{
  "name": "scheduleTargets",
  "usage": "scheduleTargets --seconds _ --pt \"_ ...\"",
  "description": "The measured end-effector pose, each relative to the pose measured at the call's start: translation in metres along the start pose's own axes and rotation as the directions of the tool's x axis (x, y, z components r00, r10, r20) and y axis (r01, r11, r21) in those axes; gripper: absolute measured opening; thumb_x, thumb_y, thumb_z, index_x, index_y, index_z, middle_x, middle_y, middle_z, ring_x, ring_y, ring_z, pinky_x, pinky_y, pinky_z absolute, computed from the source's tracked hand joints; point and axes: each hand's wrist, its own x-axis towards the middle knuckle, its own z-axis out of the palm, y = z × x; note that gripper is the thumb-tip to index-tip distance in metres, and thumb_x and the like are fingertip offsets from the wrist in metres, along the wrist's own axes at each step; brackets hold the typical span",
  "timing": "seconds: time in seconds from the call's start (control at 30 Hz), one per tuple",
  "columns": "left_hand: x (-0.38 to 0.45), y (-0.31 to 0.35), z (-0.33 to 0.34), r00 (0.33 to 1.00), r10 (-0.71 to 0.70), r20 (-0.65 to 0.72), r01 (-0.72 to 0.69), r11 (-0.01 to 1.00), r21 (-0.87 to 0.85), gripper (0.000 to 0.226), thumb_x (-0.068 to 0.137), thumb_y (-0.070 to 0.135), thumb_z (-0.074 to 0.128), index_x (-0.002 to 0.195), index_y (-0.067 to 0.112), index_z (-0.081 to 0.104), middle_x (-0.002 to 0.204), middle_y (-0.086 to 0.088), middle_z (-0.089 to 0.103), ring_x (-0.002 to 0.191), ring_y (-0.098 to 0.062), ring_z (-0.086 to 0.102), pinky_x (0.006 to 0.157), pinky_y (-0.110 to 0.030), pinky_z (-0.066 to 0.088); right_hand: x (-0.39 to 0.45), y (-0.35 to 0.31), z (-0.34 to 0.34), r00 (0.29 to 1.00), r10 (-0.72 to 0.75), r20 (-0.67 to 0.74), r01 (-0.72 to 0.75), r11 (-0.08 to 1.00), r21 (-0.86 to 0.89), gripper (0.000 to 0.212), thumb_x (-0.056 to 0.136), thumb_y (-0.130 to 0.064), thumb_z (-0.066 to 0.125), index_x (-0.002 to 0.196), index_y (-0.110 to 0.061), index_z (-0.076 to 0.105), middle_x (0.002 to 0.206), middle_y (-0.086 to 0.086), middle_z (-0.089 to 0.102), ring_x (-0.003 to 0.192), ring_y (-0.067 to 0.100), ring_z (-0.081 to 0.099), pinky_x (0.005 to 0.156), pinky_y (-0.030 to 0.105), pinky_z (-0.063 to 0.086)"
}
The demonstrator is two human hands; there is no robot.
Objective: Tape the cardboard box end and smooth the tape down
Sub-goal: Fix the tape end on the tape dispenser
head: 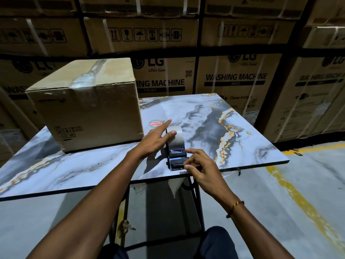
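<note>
A brown cardboard box (87, 109) stands on the left part of the marble-patterned table (74, 165), clear tape running over its top seam and down the near face. To its right, near the table's front edge, stands a tape dispenser (176, 148) with a roll of clear tape. My left hand (155, 139) grips the roll from the left, index finger pointing out. My right hand (199, 167) pinches the tape end at the dispenser's blade.
Stacked washing-machine cartons (233, 77) fill the racks behind the table. A round red sticker (155, 123) lies on the tabletop. A scrap of tape (175, 186) hangs below the front edge. Grey floor with a yellow line (302, 200) lies to the right.
</note>
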Motion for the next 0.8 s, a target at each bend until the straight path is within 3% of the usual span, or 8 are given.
scheduleTargets --seconds 0.1,0.2,0.27,0.37,0.43,0.6,0.7,0.8 --pt "-0.023 0.002 0.005 0.963 0.091 -0.255 -0.050 0.985 0.165 0.052 0.094 0.054 0.049 0.144 0.039 0.044 0.148 0.001 0.046 0.135 -0.025 0.042 0.109 -0.049 0.037 0.001 -0.006 0.005 0.998 0.032 -0.054 -0.029 0.999 0.045 0.007 0.092 -0.011 0.066 0.086 -0.014 0.068 0.126 -0.005 0.057 0.100 0.009 0.068 0.088 0.028 0.057" --pt "-0.067 0.011 0.020 0.879 0.144 -0.455 -0.129 0.990 0.062 0.021 0.093 0.025 0.062 0.112 0.025 0.070 0.104 0.002 0.062 0.095 -0.014 0.057 0.078 -0.023 0.047 0.002 -0.009 0.007 0.996 0.049 -0.076 -0.044 0.997 0.068 0.007 0.092 -0.011 0.067 0.086 -0.015 0.069 0.122 -0.003 0.058 0.096 0.010 0.068 0.089 0.031 0.057" --pt "-0.095 0.017 0.031 0.914 0.085 -0.397 -0.146 0.981 -0.128 0.019 0.090 0.010 0.065 0.104 0.022 0.071 0.089 0.001 0.066 0.078 -0.012 0.062 0.064 -0.013 0.046 0.001 -0.009 0.007 0.996 0.055 -0.076 -0.049 0.996 0.068 0.006 0.091 -0.011 0.067 0.086 -0.014 0.069 0.122 -0.002 0.058 0.096 0.010 0.068 0.090 0.033 0.057" --pt "-0.113 0.022 0.048 0.963 0.015 -0.270 -0.096 0.953 -0.288 0.027 0.086 0.009 0.070 0.110 0.023 0.068 0.082 -0.002 0.069 0.066 -0.013 0.064 0.062 -0.016 0.049 0.000 -0.009 0.007 0.996 0.057 -0.070 -0.054 0.997 0.049 0.005 0.092 -0.011 0.067 0.088 -0.012 0.069 0.122 0.000 0.059 0.100 0.012 0.068 0.091 0.033 0.057" --pt "-0.111 0.025 0.057 0.962 -0.060 -0.266 -0.045 0.927 -0.373 0.023 0.086 0.011 0.072 0.107 0.019 0.067 0.079 -0.003 0.068 0.064 -0.009 0.062 0.063 -0.017 0.051 0.000 -0.010 0.006 0.996 0.064 -0.064 -0.062 0.997 0.041 0.005 0.091 -0.012 0.068 0.087 -0.014 0.069 0.123 0.000 0.058 0.101 0.012 0.068 0.090 0.033 0.057" --pt "-0.101 0.027 0.063 0.942 -0.226 -0.247 0.040 0.807 -0.589 0.002 0.090 0.006 0.067 0.090 0.004 0.068 0.076 -0.006 0.068 0.071 -0.018 0.067 0.069 -0.030 0.059 -0.001 -0.014 0.000 0.997 0.075 -0.025 -0.074 0.997 0.030 0.007 0.091 -0.019 0.070 0.086 -0.016 0.074 0.122 -0.003 0.059 0.104 0.005 0.065 0.089 0.028 0.057" --pt "-0.099 0.027 0.060 0.939 -0.284 -0.192 0.095 0.754 -0.649 0.009 0.090 0.004 0.066 0.092 -0.004 0.067 0.075 -0.009 0.066 0.071 -0.021 0.066 0.077 -0.039 0.060 0.001 -0.016 -0.006 0.982 0.187 0.025 -0.188 0.961 0.201 0.019 0.093 -0.029 0.067 0.092 -0.016 0.080 0.116 -0.001 0.064 0.102 0.006 0.067 0.093 0.029 0.054" --pt "-0.096 0.026 0.058 0.946 -0.282 -0.158 0.115 0.751 -0.650 0.010 0.090 0.008 0.068 0.090 -0.002 0.068 0.072 -0.007 0.065 0.066 -0.017 0.064 0.079 -0.043 0.059 0.004 -0.019 -0.006 0.945 0.326 0.040 -0.307 0.833 0.460 0.032 0.091 -0.041 0.064 0.088 -0.014 0.080 0.115 0.012 0.070 0.103 0.021 0.071 0.099 0.036 0.053"
